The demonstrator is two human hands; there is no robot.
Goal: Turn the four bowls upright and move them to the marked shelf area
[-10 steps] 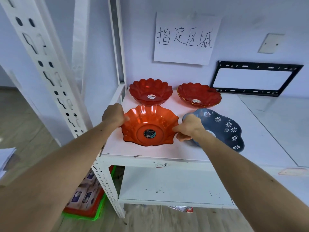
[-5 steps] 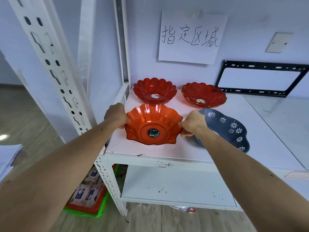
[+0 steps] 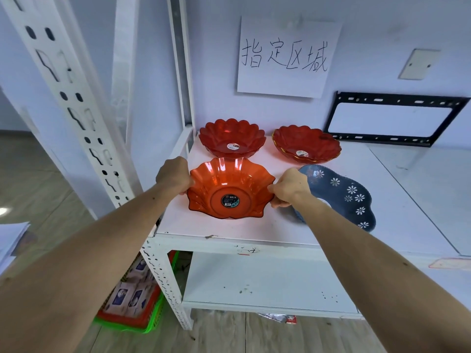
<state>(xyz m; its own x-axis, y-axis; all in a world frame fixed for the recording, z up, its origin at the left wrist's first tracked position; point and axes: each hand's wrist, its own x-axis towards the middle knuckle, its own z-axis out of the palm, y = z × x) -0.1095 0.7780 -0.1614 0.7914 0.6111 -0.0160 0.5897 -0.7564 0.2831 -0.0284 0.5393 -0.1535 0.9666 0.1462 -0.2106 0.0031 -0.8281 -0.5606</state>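
On the white shelf [image 3: 229, 228] under the paper sign [image 3: 288, 57]: left hand [image 3: 174, 174] and right hand [image 3: 289, 187] both clamped on the orange bowl [image 3: 230, 189] rim, upright, front-left, blue bowl [image 3: 341, 194] just beside.

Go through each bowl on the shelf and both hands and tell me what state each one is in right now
Orange bowl: upright, gripped at both sides of its rim.
Petal-rimmed red bowl: upright, untouched.
Gold-edged red bowl: upright, untouched.
Blue flowered bowl: open side up, partly hidden behind the right arm.
Left hand: closed on the orange bowl's rim.
Right hand: closed on the orange bowl's rim.
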